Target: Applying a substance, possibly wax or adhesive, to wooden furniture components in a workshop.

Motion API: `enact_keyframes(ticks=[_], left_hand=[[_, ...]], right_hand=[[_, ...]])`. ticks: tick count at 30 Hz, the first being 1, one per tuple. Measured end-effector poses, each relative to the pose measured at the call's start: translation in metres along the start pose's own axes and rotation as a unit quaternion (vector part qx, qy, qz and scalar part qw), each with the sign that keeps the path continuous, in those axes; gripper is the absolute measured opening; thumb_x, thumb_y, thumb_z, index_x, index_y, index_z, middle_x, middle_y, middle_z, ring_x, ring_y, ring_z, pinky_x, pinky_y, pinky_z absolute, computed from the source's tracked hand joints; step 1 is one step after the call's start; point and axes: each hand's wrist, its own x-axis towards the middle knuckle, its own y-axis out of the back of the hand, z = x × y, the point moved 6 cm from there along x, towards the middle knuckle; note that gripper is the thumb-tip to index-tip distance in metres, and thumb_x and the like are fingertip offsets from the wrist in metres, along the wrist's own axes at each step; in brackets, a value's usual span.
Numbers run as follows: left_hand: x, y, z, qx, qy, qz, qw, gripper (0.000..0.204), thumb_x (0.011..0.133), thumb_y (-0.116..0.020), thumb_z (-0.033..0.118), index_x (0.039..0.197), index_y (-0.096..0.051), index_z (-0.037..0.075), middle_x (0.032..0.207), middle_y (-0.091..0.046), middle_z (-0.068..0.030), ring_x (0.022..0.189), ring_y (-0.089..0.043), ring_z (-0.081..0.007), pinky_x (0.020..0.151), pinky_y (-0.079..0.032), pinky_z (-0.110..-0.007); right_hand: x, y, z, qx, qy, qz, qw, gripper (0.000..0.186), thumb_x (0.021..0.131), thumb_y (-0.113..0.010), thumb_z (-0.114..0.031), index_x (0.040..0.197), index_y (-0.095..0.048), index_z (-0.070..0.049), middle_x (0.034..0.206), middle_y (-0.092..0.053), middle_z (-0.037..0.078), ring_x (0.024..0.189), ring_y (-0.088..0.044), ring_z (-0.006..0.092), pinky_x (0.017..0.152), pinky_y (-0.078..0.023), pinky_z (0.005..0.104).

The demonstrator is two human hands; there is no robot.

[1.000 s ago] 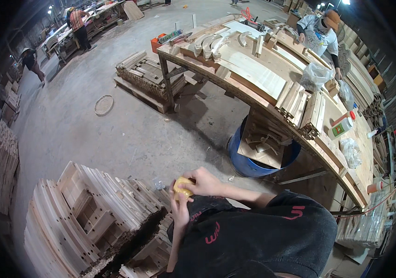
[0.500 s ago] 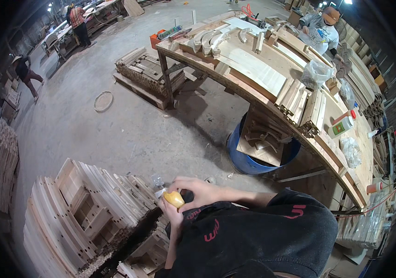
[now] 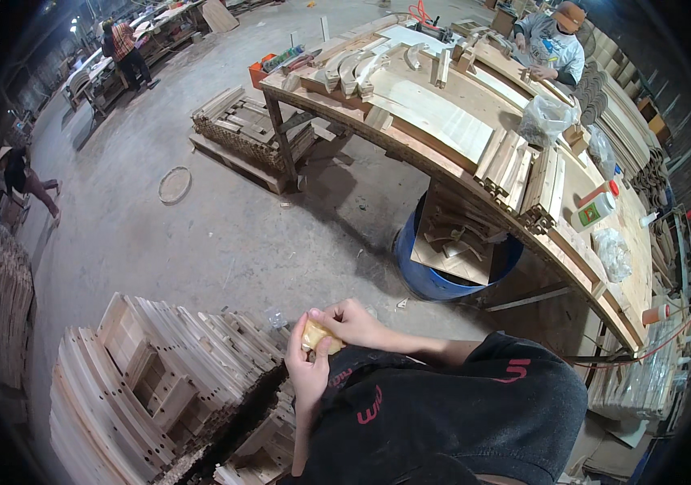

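Note:
Between my hands, in front of my dark shirt, is a small glossy yellow object (image 3: 312, 334) whose kind I cannot make out. My left hand (image 3: 306, 373) wraps its fingers and thumb around it from the left and below. From the right, my right hand (image 3: 352, 325) grips its upper side with thumb and fingers, hiding part of it. Left of my hands stands a tall stack of pale wooden frames (image 3: 119, 364) with curved, drilled slats.
Ahead and right stretches a long workbench (image 3: 434, 117) with wooden strips (image 3: 515, 174), plastic bags and bottles. A blue barrel (image 3: 422, 275) holding wood scraps stands below it. A co-worker (image 3: 554, 48) works behind the bench. Further left, a pallet of wood pieces (image 3: 248, 129) rests on the floor.
My right hand has shifted its grip upward on the yellow object, and my left fingers have turned up around it. A distant person at the left has walked further toward the left edge.

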Motion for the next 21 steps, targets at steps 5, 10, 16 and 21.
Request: enact_keyframes(ticks=[5, 10, 16, 21], left_hand=[[0.007, -0.002, 0.004, -0.109, 0.082, -0.025, 0.99, 0.053, 0.079, -0.06, -0.001, 0.126, -0.036, -0.004, 0.108, -0.053, -0.0113, 0.091, -0.056, -0.0153, 0.08, -0.046, -0.026], [0.0, 0.029, -0.021, -0.002, 0.063, 0.109, 0.992, 0.018, 0.084, -0.056, 0.01, 0.097, -0.056, -0.003, 0.083, -0.061, -0.0073, 0.076, -0.058, -0.0116, 0.065, -0.047, -0.024], [-0.003, 0.032, -0.037, -0.11, 0.081, 0.201, 0.97, 0.052, 0.093, -0.034, 0.046, 0.07, -0.053, 0.003, 0.061, -0.051, -0.0006, 0.053, -0.047, -0.009, 0.048, -0.037, -0.025], [-0.008, 0.025, -0.048, -0.136, 0.169, 0.063, 0.974, 0.066, 0.089, -0.016, 0.06, 0.083, -0.053, 0.005, 0.06, -0.05, 0.0003, 0.053, -0.046, -0.0096, 0.048, -0.037, -0.023]], right_hand=[[0.001, 0.007, -0.009, 0.136, -0.042, -0.062, 0.988, 0.032, 0.089, -0.053, -0.028, 0.073, -0.058, -0.001, 0.049, -0.049, -0.001, 0.041, -0.045, 0.0059, 0.039, -0.035, 0.0224], [0.003, 0.005, -0.03, 0.014, 0.099, -0.112, 0.989, 0.034, 0.071, -0.071, -0.009, 0.101, -0.055, -0.005, 0.096, -0.05, 0.001, 0.084, -0.049, 0.0087, 0.066, -0.044, 0.0214], [-0.001, -0.023, -0.052, -0.06, 0.206, -0.186, 0.959, 0.041, 0.064, -0.074, -0.007, 0.101, -0.057, -0.003, 0.106, -0.055, 0.011, 0.088, -0.055, 0.0191, 0.072, -0.047, 0.0282], [0.003, -0.028, -0.035, -0.066, 0.189, -0.136, 0.97, 0.011, 0.069, -0.054, 0.006, 0.079, -0.057, 0.003, 0.074, -0.059, 0.01, 0.068, -0.057, 0.0151, 0.062, -0.044, 0.0261]])
